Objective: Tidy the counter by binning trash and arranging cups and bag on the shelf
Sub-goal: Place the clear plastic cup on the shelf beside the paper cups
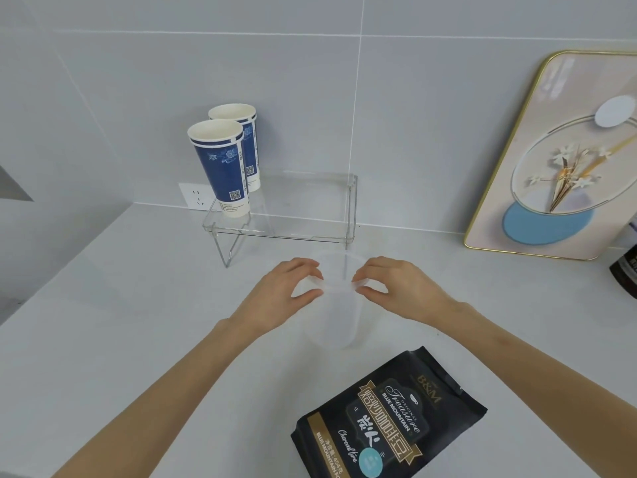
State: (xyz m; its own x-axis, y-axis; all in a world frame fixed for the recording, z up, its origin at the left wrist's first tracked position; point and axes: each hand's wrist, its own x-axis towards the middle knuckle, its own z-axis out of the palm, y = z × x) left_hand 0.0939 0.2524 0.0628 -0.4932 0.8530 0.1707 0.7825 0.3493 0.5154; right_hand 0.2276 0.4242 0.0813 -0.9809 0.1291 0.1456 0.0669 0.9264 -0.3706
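Clear plastic is the theme here: a see-through cup (339,298) sits on the white counter (120,322) right in front of the acrylic shelf (282,215), and both hands are on it. The left hand (293,288) pinches the cup's rim on its left side, thumb and fingers closed on the edge. The right hand (396,284) does the same on the cup's right side, fingertips clamped on the rim. So the cup is squarely between the two hands, touching both, upright as far as I can tell (it's so transparent that the lower part is hard to make out).

On the shelf, at its left end, two blue-and-white paper cups (224,163) stand upright, one right behind the other, just about touching. The rest of the shelf top is bare. Behind the shelf's left leg there's a wall socket (196,198) on the grey tiles.

On the near side of the cup from the shelf, a black coffee bag (389,419) lies flat on the counter, tilted diagonally, well apart from both hands and under the right forearm's line.

Off to the right of the shelf, a gold-rimmed picture (558,157) leans against the wall, and a dark jar (625,270) peeks in at the frame edge beside it.
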